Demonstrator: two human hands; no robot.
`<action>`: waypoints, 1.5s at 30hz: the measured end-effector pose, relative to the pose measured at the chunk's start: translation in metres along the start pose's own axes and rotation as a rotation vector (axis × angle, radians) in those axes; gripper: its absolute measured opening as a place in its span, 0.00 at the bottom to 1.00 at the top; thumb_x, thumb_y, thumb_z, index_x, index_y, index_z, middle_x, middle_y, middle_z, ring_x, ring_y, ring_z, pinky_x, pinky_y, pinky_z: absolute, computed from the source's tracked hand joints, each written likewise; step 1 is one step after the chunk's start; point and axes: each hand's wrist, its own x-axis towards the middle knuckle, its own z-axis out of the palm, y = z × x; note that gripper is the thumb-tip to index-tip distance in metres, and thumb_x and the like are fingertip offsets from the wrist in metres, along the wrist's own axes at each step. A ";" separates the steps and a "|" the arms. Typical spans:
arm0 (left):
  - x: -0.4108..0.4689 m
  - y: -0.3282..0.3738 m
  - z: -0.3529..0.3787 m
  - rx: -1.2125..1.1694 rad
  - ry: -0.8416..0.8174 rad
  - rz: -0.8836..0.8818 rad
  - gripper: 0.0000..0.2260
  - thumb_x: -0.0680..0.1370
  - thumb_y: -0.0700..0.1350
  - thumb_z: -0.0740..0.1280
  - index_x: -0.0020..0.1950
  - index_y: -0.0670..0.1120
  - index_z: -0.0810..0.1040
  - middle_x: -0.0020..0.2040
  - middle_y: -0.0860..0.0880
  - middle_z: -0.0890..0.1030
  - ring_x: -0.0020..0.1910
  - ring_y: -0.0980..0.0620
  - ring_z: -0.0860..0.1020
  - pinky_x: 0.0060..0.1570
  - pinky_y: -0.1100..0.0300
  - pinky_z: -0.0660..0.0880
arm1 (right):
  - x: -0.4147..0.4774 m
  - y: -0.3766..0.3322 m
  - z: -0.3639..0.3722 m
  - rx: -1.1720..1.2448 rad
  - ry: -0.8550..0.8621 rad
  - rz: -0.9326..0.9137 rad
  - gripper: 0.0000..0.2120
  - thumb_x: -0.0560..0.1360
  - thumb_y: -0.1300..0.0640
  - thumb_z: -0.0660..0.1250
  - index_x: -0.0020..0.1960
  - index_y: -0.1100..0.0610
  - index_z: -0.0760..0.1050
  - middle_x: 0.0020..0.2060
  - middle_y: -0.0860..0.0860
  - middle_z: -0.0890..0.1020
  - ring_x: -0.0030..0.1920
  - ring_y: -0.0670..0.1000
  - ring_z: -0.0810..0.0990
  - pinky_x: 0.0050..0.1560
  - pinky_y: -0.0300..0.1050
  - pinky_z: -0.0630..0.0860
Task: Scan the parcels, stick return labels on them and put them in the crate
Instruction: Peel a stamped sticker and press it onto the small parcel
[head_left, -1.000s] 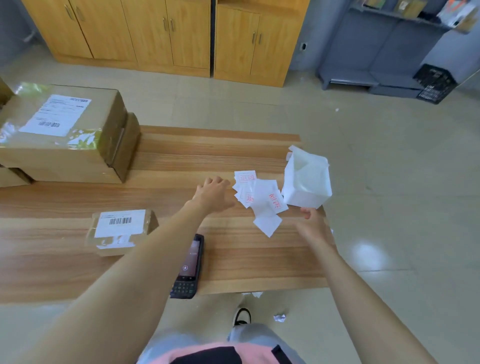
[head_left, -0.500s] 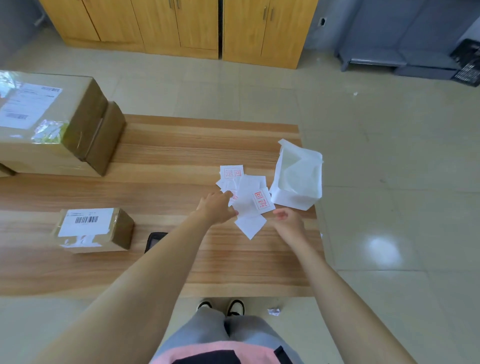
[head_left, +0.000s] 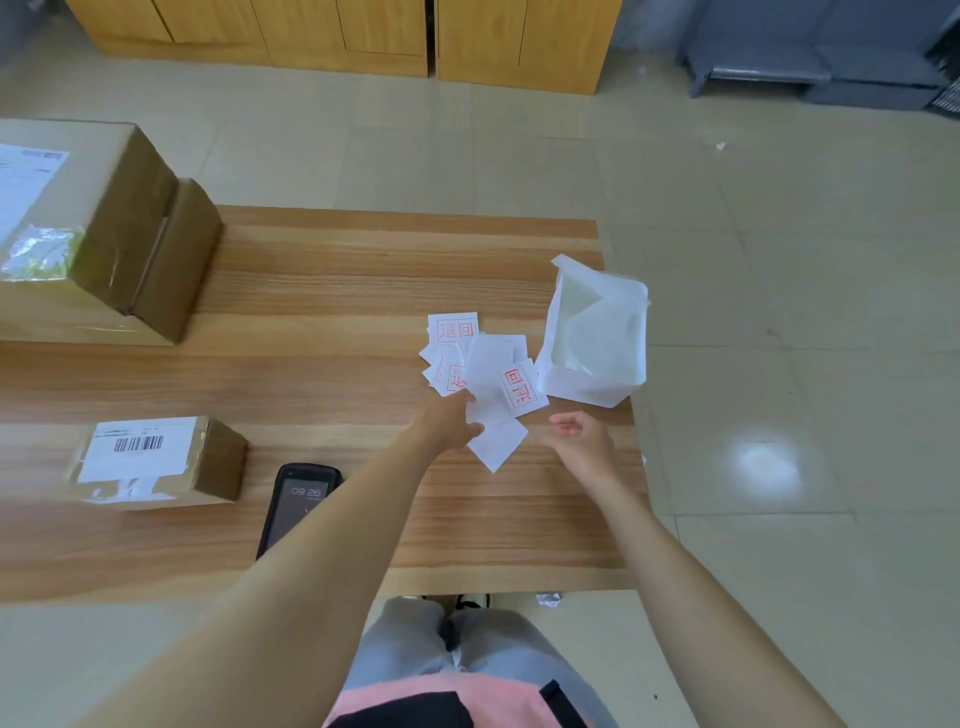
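Stands at the near edge of a wooden bench (head_left: 337, 270), both bare arms stretched out over it. Holds the left hand (head_left: 451, 422) at the near edge of a loose pile of return labels (head_left: 480, 364), fingertips and thumb against a blank white slip; cannot tell whether pinching it or only touching. Holds the right hand (head_left: 583, 441) just right of the pile, fingers loosely curled, nothing in it.

Labels near the right end of the bench: small white squares, overlapping, some face up with red characters in a red frame, others blank side up. Just beside the pile on its right, at the bench's right edge, a white bag (head_left: 597, 338), mouth gaping open.

Well to the left, near the front edge, a small brown parcel (head_left: 156, 460) with a barcode label on top. Between that parcel and the left forearm, a black handheld scanner (head_left: 298, 501), screen lit, partly hidden by the arm. At the far left, large parcels (head_left: 104, 223) of taped cardboard, cut off by the frame.

Beyond the bench, a tiled floor (head_left: 779, 260), wooden cabinets (head_left: 337, 31) and a grey shelf unit (head_left: 821, 78).
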 end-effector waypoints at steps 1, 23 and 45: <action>0.001 0.000 0.001 -0.027 0.004 -0.005 0.22 0.78 0.46 0.64 0.71 0.44 0.66 0.66 0.45 0.74 0.64 0.45 0.72 0.60 0.55 0.68 | 0.000 0.001 0.001 -0.004 0.000 -0.003 0.13 0.67 0.54 0.75 0.50 0.50 0.77 0.41 0.43 0.77 0.42 0.42 0.76 0.40 0.36 0.69; -0.032 -0.007 -0.089 -0.611 0.123 0.160 0.10 0.76 0.47 0.68 0.53 0.44 0.84 0.50 0.43 0.83 0.45 0.53 0.76 0.45 0.63 0.70 | 0.001 -0.109 0.052 0.447 -0.154 0.075 0.05 0.78 0.55 0.63 0.48 0.57 0.74 0.42 0.49 0.79 0.42 0.47 0.80 0.52 0.44 0.75; -0.038 0.008 -0.115 -0.357 0.235 0.394 0.10 0.74 0.45 0.72 0.54 0.43 0.81 0.50 0.48 0.83 0.48 0.55 0.78 0.51 0.61 0.72 | -0.034 -0.134 0.034 -0.299 -0.166 -0.431 0.11 0.79 0.59 0.54 0.48 0.63 0.73 0.38 0.53 0.72 0.38 0.51 0.69 0.38 0.44 0.63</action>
